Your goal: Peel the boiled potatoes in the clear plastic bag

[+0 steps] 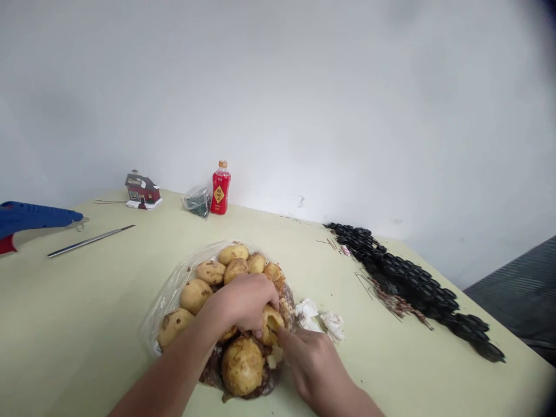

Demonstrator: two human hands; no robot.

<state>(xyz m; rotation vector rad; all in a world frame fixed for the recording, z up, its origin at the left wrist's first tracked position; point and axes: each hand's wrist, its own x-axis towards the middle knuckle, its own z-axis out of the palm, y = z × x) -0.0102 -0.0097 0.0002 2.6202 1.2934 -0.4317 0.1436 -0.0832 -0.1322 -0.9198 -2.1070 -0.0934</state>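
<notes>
My left hand [249, 298] reaches over a clear plastic bag [163, 310] heaped with potatoes, its fingers closed on a potato with a hollowed inside [271, 319]. From the right, my right hand [315, 362] meets this potato's opening with its fingers pressed together; whatever they grip is hidden. A large round potato [242, 366] lies at the near edge of the pile. Several whole potatoes [195, 295] sit to the left and behind, some with brown spots. Pale scraps and brown peel lie in the bag about the hollowed potato.
Crumpled white tissues [321, 318] lie right of the bag. Black round plastic pots [408, 275] and thin wires [377, 289] stretch along the table's right side. Behind stand a red bottle [220, 188] and a model house [143, 190]. A blue glue gun [39, 218] and a metal rod [91, 240] are at left.
</notes>
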